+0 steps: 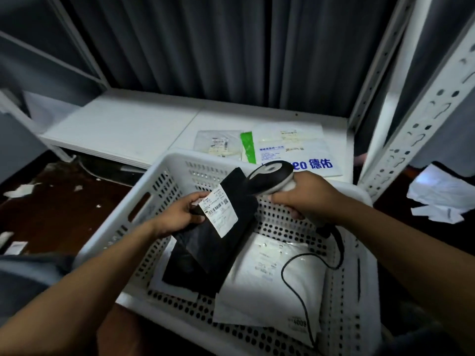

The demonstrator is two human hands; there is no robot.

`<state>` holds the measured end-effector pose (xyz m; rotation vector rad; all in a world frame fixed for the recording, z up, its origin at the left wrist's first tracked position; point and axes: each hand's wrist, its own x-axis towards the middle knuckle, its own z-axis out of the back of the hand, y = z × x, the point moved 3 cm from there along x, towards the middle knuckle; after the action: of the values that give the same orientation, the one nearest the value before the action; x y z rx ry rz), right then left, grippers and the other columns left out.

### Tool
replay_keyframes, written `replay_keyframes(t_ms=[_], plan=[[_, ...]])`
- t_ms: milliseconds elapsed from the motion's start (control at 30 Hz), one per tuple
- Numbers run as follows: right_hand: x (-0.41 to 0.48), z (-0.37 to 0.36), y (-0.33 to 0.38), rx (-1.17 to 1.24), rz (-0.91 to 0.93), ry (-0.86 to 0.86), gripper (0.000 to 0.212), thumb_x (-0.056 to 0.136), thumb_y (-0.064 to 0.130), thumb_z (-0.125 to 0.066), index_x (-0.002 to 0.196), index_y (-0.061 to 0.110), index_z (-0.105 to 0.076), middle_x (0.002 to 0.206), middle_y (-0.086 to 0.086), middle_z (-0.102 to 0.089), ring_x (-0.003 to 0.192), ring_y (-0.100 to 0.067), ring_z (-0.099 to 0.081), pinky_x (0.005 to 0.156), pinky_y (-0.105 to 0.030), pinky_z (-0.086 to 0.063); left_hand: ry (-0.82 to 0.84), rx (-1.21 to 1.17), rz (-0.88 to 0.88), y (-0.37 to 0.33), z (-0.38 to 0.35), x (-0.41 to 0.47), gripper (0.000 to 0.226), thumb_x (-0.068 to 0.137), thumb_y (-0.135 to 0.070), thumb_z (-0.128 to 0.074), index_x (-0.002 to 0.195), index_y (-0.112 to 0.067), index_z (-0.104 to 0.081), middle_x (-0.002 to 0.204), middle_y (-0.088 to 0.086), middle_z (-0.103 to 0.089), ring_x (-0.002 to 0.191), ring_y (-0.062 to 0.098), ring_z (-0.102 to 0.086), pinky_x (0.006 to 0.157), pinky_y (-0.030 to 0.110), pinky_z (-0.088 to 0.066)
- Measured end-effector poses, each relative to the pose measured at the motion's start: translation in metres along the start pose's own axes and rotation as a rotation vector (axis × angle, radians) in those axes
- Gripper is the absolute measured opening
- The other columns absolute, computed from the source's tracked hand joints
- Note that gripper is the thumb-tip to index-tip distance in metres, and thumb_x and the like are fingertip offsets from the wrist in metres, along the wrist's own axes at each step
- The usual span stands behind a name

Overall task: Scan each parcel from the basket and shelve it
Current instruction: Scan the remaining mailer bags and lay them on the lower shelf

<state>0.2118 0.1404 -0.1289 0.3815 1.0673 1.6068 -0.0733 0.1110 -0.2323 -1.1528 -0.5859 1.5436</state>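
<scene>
My left hand [180, 214] grips a black parcel [226, 227] by its left edge, holding it tilted above the white perforated basket [159, 191]. A white shipping label [219, 213] faces up on the parcel. My right hand [305, 195] grips a white and black handheld scanner [270, 176], whose head points down at the parcel's label from the right. The scanner's black cable [303, 286] trails down into the basket. A white padded parcel [270, 283] and another black parcel [190, 268] lie in the basket below.
A low white shelf board [123, 124] lies behind the basket, carrying a clear-bagged parcel [218, 145] and a white parcel with blue print [295, 150]. White perforated shelf uprights [416, 119] stand at right. Paper scraps litter the dark floor [51, 201] at left and right.
</scene>
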Motion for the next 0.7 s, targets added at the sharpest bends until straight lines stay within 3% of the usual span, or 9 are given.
replay_keyframes(t_ms=[133,400,600,700], plan=[[0.003,0.002,0.006,0.087,-0.038,-0.019,0.015,0.085,0.017,-0.069,0.076,0.009,-0.060,0.059,-0.007,-0.059,0.045,-0.016,-0.055,0.048,-0.026,-0.048,-0.047,-0.020,-0.029,-0.018,0.029,-0.003,0.063,0.085,0.019,-0.054,0.131,-0.025,-0.051,0.113,-0.002,-0.068,0.100,0.010,-0.063,0.086,0.020,-0.051],[0.006,0.012,0.007,0.157,-0.044,-0.082,0.019,0.086,0.018,-0.069,0.088,-0.001,-0.065,0.056,-0.007,-0.058,0.048,-0.020,-0.054,0.052,-0.030,-0.049,-0.056,-0.071,-0.070,-0.037,0.043,-0.002,0.065,0.086,0.024,-0.048,0.126,-0.028,-0.052,0.100,-0.018,-0.072,0.093,-0.004,-0.064,0.078,0.012,-0.049],[0.004,0.012,0.013,0.095,-0.002,-0.095,0.015,0.087,0.019,-0.068,0.082,0.005,-0.063,0.057,-0.005,-0.059,0.045,-0.015,-0.054,0.048,-0.026,-0.048,-0.007,-0.073,-0.089,-0.037,0.044,-0.001,0.069,0.086,0.021,-0.049,0.133,-0.028,-0.050,0.119,0.004,-0.068,0.103,0.013,-0.064,0.081,0.019,-0.051],[0.003,0.012,0.014,0.068,0.009,-0.098,0.016,0.087,0.020,-0.068,0.084,0.005,-0.064,0.058,-0.005,-0.060,0.044,-0.014,-0.055,0.048,-0.026,-0.049,0.003,-0.069,-0.089,-0.037,0.045,-0.001,0.070,0.086,0.022,-0.049,0.132,-0.031,-0.050,0.124,0.007,-0.066,0.106,0.013,-0.063,0.083,0.020,-0.050]])
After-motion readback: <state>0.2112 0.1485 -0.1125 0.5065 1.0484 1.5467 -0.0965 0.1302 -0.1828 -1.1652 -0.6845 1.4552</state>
